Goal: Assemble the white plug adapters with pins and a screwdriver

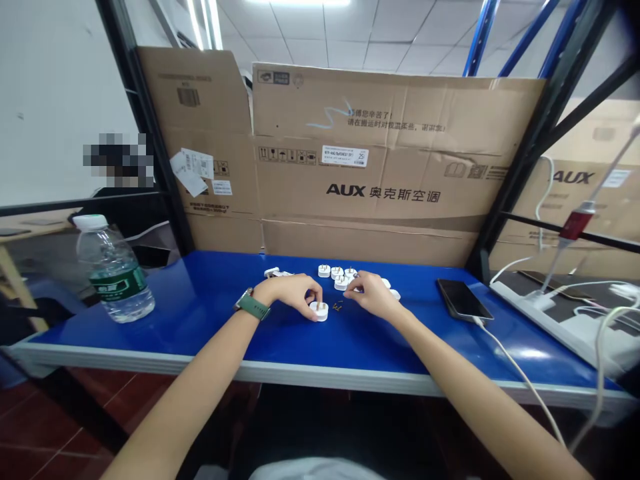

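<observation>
On the blue table (200, 320), seen from the head camera, both of the person's hands meet near the middle. The left hand (293, 292), with a green-strapped watch (251, 305) at its wrist, curls over a white plug (320, 311) and pinches it from above with its fingertips; the plug rests on the table surface right under those fingers. The right hand (373, 295) lies just to the right of it, fingers bent and drawn close together at the tips, but I cannot tell whether they grip anything. Between the two hands lie a few small dark screws (337, 307), just beside the held plug. Behind the hands sits a cluster of loose white plugs (336, 272), some with prongs pointing up.

Far to the left stands a water bottle (114, 270), upright and capped. To the right of the hands a smartphone (463, 299) lies flat with a white cable (520, 373) running off its near end. A power strip (550, 320) lies further right, off the table. Flattened cardboard boxes (350, 167) stand along the table's back edge.
</observation>
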`<action>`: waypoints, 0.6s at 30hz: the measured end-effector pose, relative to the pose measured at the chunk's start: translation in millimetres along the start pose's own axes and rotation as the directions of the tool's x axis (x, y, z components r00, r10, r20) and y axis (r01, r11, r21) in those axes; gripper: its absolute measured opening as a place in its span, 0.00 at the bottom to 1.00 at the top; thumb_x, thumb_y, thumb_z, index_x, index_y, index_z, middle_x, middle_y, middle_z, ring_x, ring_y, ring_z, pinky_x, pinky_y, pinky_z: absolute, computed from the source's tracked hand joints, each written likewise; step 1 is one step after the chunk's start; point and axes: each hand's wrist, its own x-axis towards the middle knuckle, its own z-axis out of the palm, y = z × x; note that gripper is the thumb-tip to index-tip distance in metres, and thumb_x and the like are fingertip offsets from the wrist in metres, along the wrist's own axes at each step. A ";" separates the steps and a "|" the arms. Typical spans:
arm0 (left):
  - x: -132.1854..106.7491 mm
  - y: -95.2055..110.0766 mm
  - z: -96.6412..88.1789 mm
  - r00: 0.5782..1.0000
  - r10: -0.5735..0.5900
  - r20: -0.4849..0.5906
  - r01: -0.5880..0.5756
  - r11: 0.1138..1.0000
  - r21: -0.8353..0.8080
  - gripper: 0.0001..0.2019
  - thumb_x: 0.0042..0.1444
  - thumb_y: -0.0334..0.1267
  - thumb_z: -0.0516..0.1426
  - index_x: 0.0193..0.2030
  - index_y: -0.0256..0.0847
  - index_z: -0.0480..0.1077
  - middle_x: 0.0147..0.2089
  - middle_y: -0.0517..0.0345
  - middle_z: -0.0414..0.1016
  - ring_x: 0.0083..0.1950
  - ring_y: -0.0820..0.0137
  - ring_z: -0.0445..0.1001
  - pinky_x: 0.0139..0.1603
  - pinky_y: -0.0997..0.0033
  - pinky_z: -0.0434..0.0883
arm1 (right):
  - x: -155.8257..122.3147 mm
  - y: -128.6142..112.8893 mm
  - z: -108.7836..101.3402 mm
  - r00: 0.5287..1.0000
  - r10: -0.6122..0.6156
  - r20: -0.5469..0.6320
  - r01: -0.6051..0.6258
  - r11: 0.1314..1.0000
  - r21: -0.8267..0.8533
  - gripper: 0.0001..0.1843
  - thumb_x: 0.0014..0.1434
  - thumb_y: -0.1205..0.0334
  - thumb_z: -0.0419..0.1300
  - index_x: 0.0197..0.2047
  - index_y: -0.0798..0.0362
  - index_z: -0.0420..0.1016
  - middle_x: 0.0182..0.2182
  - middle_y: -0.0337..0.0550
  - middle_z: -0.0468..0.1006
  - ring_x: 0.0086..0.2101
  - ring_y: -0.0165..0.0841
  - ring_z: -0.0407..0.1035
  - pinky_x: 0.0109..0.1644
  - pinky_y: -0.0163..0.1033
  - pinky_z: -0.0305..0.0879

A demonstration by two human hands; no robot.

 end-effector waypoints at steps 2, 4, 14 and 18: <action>0.0 0.2 1.7 1.000 0.004 -0.003 -0.004 1.000 0.016 0.19 0.44 0.50 0.69 0.40 0.43 0.78 0.32 0.62 0.74 0.29 0.73 0.69 0.29 0.74 0.57 | 1.5 4.2 -4.7 0.993 0.035 -0.113 -0.036 0.999 -0.004 0.06 0.61 0.63 0.65 0.34 0.52 0.85 0.31 0.43 0.73 0.30 0.32 0.65 0.37 0.37 0.57; 0.2 0.8 2.7 1.000 0.010 -0.015 -0.010 0.999 0.038 0.17 0.44 0.45 0.68 0.40 0.42 0.78 0.34 0.61 0.75 0.30 0.73 0.69 0.29 0.74 0.59 | 2.1 7.9 -8.3 0.984 0.051 -0.169 -0.050 0.999 0.008 0.08 0.62 0.62 0.64 0.34 0.53 0.84 0.31 0.43 0.71 0.31 0.32 0.65 0.36 0.37 0.56; 19.0 15.7 9.4 0.839 0.097 -0.535 -0.266 0.931 -0.248 0.22 0.55 0.50 0.65 0.51 0.39 0.71 0.45 0.54 0.78 0.39 0.68 0.76 0.41 0.71 0.72 | -3.1 -10.9 -11.3 0.990 -0.082 -0.118 0.119 0.929 0.350 0.27 0.58 0.51 0.70 0.58 0.50 0.74 0.42 0.43 0.78 0.37 0.34 0.70 0.41 0.37 0.63; 27.5 12.9 18.8 0.858 0.135 -0.496 -0.301 0.914 -0.273 0.22 0.55 0.50 0.66 0.50 0.41 0.70 0.44 0.56 0.79 0.43 0.65 0.79 0.46 0.67 0.74 | -1.9 -10.9 -6.7 0.974 -0.073 -0.215 0.138 0.943 0.302 0.19 0.59 0.57 0.69 0.53 0.50 0.77 0.41 0.42 0.80 0.38 0.35 0.71 0.42 0.38 0.64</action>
